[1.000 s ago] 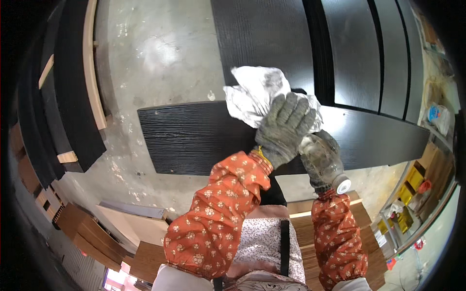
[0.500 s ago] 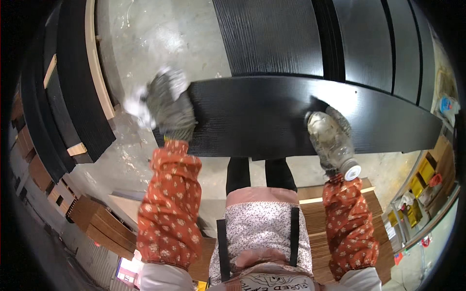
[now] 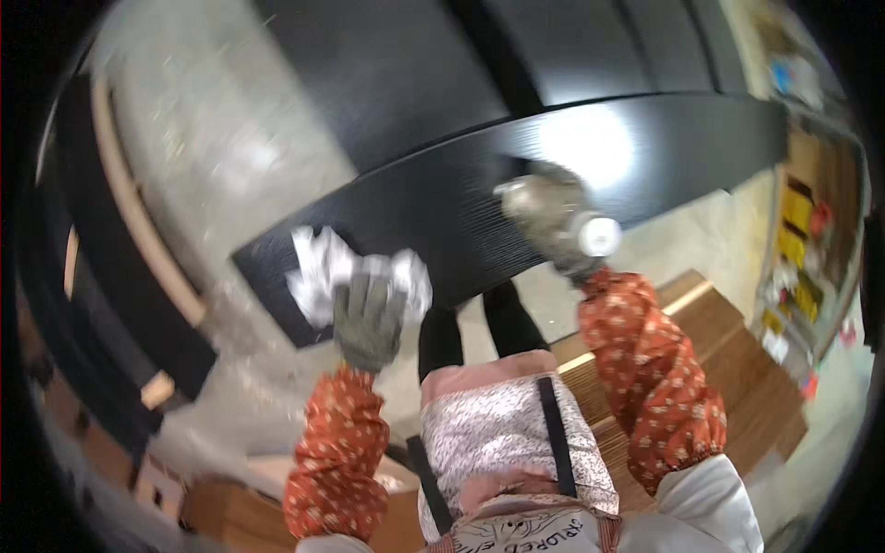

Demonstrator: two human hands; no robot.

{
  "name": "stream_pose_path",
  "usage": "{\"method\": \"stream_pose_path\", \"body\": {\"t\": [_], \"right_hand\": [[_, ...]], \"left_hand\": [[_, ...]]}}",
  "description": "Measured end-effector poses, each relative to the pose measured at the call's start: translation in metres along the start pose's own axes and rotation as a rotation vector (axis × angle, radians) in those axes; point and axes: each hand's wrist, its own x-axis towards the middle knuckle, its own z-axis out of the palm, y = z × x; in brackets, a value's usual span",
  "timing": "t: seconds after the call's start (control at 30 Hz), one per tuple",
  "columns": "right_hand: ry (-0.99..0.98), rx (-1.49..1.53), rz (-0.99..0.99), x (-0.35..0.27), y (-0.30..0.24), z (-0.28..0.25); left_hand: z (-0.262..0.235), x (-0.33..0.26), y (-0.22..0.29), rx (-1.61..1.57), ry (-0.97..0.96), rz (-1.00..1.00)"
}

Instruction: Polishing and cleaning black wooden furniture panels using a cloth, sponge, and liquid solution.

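My left hand (image 3: 369, 323), in a grey glove, lies with fingers stretched over a crumpled white cloth (image 3: 313, 272), pressing it on the near left end of a long black board (image 3: 415, 221). The board's surface has a fine grain and a bright reflection. In my right hand (image 3: 560, 173), also gloved, is a clear plastic bottle (image 3: 535, 212) with a white cap (image 3: 599, 237) turned toward me. That hand rests over the middle of the board; a small dark shape by its fingertips is too blurred to name.
More black boards (image 3: 387, 74) lie beyond this one. Another stack of dark boards with pale wood strips (image 3: 143, 226) stands at the left. Brown wood-grain boards (image 3: 728, 369) lie near my right side. A rack with yellow items (image 3: 797, 240) is at the far right.
My left hand and the cloth have come from beyond the board's left end back onto the board, nearer me. The view has turned, so the board now slants. The bottle stays in my right hand.
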Motion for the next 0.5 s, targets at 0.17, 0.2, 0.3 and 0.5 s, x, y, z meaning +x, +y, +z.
{"method": "stream_pose_path", "body": {"t": [0.17, 0.2, 0.3, 0.5], "right_hand": [[0.099, -0.002, 0.171, 0.019, -0.037, -0.028], [0.117, -0.18, 0.047, 0.016, -0.036, -0.047], [0.161, -0.804, -0.176, -0.006, -0.058, -0.081], [0.34, -0.366, 0.07, 0.008, -0.042, -0.004]], "left_hand": [[-0.03, -0.002, -0.006, -1.093, -0.054, -0.266], [-0.029, 0.0, -0.01, -1.693, -0.029, -0.672], [-0.026, 0.026, 0.085, -1.073, 0.198, -0.524], [0.075, 0.069, -0.006, 0.333, 0.006, 0.301]]}}
